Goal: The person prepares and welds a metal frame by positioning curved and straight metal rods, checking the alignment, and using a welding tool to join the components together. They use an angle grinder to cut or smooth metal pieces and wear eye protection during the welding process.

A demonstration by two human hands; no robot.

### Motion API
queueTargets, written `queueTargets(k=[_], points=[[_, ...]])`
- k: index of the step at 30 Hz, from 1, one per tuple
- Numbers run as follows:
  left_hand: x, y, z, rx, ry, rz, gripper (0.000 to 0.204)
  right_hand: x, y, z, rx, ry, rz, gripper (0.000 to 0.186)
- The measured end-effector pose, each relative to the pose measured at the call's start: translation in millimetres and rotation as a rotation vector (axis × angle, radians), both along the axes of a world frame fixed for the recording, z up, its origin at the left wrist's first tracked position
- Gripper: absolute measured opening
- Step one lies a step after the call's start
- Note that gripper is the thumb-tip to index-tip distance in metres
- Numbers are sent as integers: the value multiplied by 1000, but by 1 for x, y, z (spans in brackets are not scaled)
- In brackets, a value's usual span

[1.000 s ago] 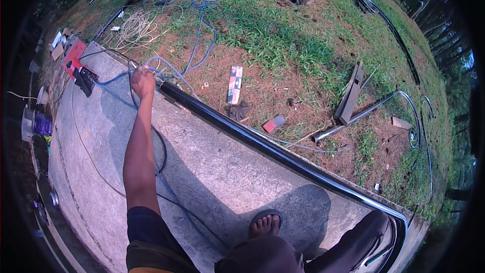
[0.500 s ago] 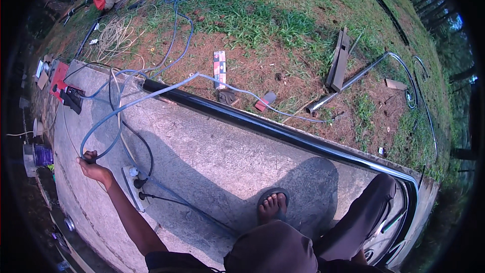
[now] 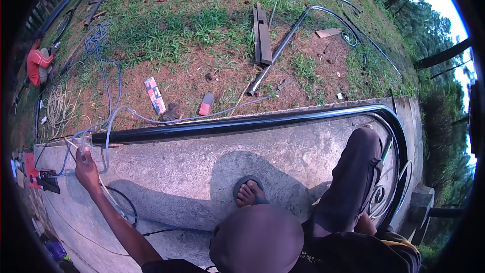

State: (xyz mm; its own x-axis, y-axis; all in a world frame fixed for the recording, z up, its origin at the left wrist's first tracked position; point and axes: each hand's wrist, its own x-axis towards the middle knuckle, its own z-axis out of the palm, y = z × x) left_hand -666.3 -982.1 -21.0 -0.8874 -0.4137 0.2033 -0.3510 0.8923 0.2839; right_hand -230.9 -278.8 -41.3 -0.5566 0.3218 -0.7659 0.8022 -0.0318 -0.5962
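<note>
Out to the left, my left hand (image 3: pixel 87 172) is raised near the end of a long black pipe (image 3: pixel 217 127). Its fingers close round a blue cable (image 3: pixel 106 144), which loops up beside the pipe end and runs right along the slab edge onto the grass. The pipe lies along the far edge of the concrete slab (image 3: pixel 166 164) and bends back toward me at the right. Left of the hand sits a red machine with a dark front (image 3: pixel 48 180). My right hand does not show; only a bit of forearm (image 3: pixel 366 224) appears by my knee.
A person in a red shirt (image 3: pixel 38 65) squats on the grass at far left, near a coiled pale cable (image 3: pixel 60 108). Beyond the slab lie a patterned box (image 3: pixel 154 96), a red-and-grey object (image 3: pixel 206 104), brown metal channels (image 3: pixel 261 35) and a bent metal pipe (image 3: pixel 283 45).
My view has swung to the right. My left hand has moved up toward the pipe end with the blue cable, and the cable's raised loop has dropped lower.
</note>
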Motion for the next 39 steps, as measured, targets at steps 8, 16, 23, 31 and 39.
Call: queueTargets(k=[8,16,23,31,39], points=[[-151,72,-80,-306,-645,-80,61,74,42,-4,450,-264,198,24],[-171,30,-84,-574,-444,-167,28,84,77,-9,563,-233,218,27],[-86,28,55,10,500,-341,29,-158,157,101,1030,328,599,40],[24,-32,87,173,824,-253,30,-483,-50,60,910,562,1456,89],[119,-23,79,208,877,-380,26,-521,-252,-97,259,791,1026,45]])
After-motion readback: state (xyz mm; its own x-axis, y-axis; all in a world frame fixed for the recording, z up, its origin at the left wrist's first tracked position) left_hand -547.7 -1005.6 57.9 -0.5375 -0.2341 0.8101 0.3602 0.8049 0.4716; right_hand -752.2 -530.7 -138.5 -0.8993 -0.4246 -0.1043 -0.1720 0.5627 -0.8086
